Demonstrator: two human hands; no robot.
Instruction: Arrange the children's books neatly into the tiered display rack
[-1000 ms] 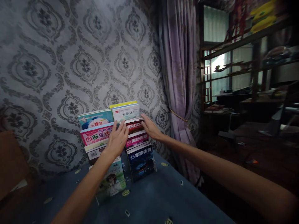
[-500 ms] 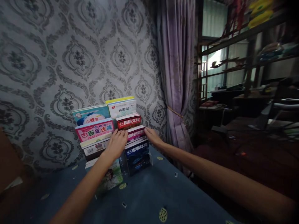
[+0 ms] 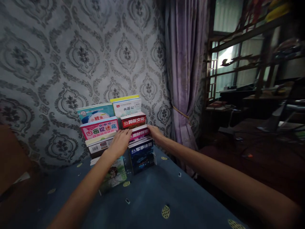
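Observation:
Books stand in two stepped columns. In the right column my left hand (image 3: pixel 120 142) rests at the left edge of a magenta book (image 3: pixel 140 134). My right hand (image 3: pixel 155 135) has its fingers at that book's right edge, so the two hands hold it from both sides. Behind it are a red book (image 3: pixel 133 121) and a white book (image 3: pixel 128 107); in front stands a dark blue book (image 3: pixel 142 156). The left column has a teal book (image 3: pixel 95 112), a pink book (image 3: pixel 98 128), a book with a barcode (image 3: pixel 95 148) and a green book (image 3: pixel 116 175), partly behind my left forearm.
The blue patterned cloth (image 3: pixel 147 197) covers the surface under the books. Patterned wallpaper (image 3: pixel 83 57) rises behind, with a tied purple curtain (image 3: pixel 187 63) to the right. A cardboard box (image 3: pixel 13 156) sits at the left edge. Dark shelves (image 3: pixel 240 70) stand at far right.
The view has shifted slightly, so the books appear a little higher and further right. Both hands stay at the sides of the magenta book.

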